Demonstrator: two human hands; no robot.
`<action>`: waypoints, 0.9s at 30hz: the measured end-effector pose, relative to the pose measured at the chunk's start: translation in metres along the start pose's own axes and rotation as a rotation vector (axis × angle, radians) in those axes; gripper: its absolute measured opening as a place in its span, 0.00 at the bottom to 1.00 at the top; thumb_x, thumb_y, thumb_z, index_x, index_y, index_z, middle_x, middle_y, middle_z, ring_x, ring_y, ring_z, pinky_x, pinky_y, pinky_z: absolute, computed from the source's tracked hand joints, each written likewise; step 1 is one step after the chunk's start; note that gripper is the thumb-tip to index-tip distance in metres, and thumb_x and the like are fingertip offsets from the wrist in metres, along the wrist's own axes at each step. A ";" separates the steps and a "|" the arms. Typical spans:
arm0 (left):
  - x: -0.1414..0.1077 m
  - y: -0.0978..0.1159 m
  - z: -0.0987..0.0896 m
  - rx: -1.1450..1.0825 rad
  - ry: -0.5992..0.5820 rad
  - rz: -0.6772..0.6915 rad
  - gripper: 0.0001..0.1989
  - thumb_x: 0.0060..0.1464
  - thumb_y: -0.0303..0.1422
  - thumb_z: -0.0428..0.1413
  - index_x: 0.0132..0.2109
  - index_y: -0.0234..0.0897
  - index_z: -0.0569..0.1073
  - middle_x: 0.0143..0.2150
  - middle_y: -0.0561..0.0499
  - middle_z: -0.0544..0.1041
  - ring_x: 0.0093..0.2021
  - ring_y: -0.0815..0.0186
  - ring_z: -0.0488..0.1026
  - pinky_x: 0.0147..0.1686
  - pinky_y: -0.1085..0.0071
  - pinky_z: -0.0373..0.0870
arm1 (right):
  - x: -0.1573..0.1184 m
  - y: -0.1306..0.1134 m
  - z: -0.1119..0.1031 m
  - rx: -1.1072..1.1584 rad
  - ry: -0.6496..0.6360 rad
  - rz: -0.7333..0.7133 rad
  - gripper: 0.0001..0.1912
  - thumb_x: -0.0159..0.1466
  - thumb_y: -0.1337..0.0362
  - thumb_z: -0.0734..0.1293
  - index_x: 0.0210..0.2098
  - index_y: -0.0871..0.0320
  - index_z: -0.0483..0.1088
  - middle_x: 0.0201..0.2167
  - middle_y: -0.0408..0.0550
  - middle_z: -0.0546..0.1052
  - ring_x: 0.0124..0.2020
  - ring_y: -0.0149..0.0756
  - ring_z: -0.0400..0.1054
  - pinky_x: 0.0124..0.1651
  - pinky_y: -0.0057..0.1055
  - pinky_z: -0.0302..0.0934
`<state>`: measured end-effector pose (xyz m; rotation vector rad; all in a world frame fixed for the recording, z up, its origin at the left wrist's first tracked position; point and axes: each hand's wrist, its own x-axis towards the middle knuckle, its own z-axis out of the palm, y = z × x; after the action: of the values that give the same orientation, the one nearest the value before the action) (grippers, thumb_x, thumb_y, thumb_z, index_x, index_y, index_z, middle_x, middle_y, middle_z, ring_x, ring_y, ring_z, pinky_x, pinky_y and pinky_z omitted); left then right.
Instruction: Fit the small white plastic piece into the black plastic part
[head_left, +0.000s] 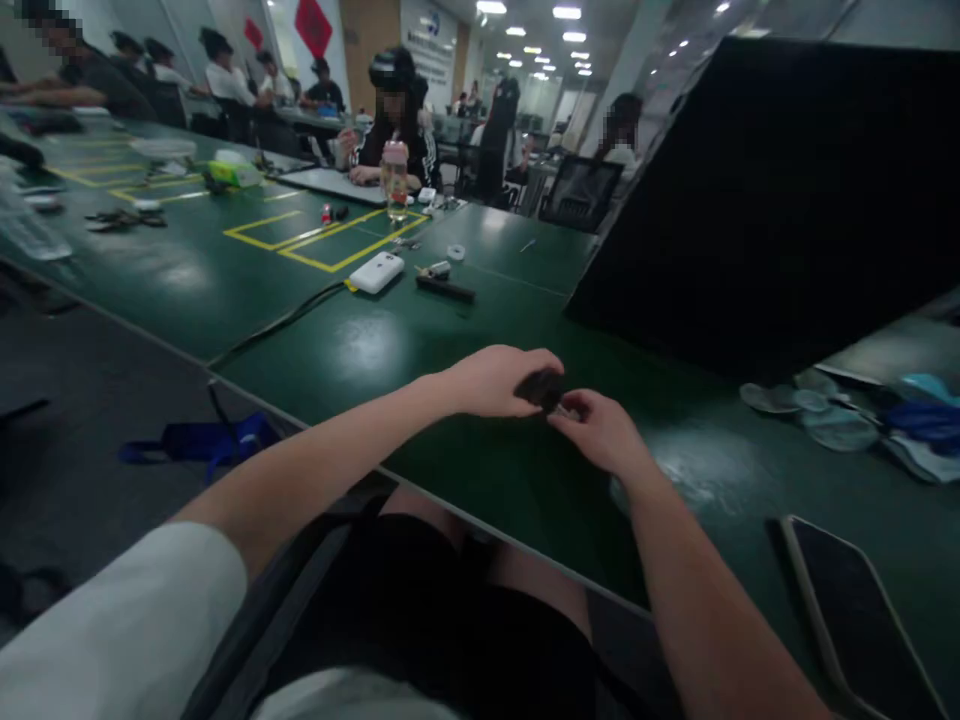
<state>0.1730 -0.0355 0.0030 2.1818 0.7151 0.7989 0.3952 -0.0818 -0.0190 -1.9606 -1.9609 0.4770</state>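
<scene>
Above the green table (465,460), my left hand (491,382) is closed around a small dark object (541,388), whose exact kind I cannot make out. Part of it is hidden by my fingers. My right hand (602,432) meets it from the right, thumb and fingers pinched on a small pale, metal-looking piece (565,411) at the object's end. Whether the two pieces are joined cannot be seen.
A large black panel (772,200) leans at the right. A phone (855,610) lies near my right forearm. Farther off are a white device (377,272) with a cable, a black bar (445,289), a white ring (456,253) and a bottle (395,180). A person sits opposite.
</scene>
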 end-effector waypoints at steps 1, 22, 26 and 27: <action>0.001 -0.007 -0.008 0.077 0.019 0.049 0.26 0.47 0.33 0.66 0.55 0.43 0.73 0.52 0.46 0.77 0.57 0.50 0.72 0.61 0.50 0.64 | 0.000 0.001 0.000 0.013 0.006 0.011 0.15 0.59 0.55 0.71 0.42 0.55 0.76 0.38 0.50 0.78 0.34 0.38 0.69 0.35 0.32 0.60; 0.001 -0.036 0.018 0.218 -0.027 -0.063 0.27 0.53 0.39 0.62 0.59 0.44 0.70 0.49 0.48 0.79 0.45 0.60 0.77 0.47 0.62 0.73 | -0.003 -0.014 0.009 0.216 0.278 -0.184 0.19 0.63 0.63 0.69 0.53 0.50 0.73 0.50 0.49 0.72 0.46 0.41 0.70 0.46 0.39 0.67; 0.001 -0.033 0.016 0.271 0.015 -0.109 0.25 0.52 0.38 0.62 0.57 0.44 0.71 0.47 0.50 0.80 0.43 0.60 0.78 0.45 0.63 0.73 | 0.002 0.000 0.002 0.283 0.290 -0.115 0.21 0.60 0.62 0.71 0.53 0.54 0.73 0.48 0.49 0.73 0.45 0.41 0.70 0.47 0.40 0.68; 0.001 -0.033 0.016 0.287 0.033 -0.119 0.24 0.52 0.38 0.62 0.57 0.44 0.71 0.47 0.50 0.80 0.44 0.60 0.78 0.45 0.63 0.73 | 0.003 0.004 0.000 0.323 0.251 -0.098 0.20 0.60 0.62 0.71 0.52 0.54 0.73 0.48 0.49 0.73 0.44 0.40 0.71 0.47 0.40 0.68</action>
<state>0.1769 -0.0217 -0.0306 2.3555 1.0200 0.7082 0.3989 -0.0787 -0.0207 -1.6303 -1.6944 0.4638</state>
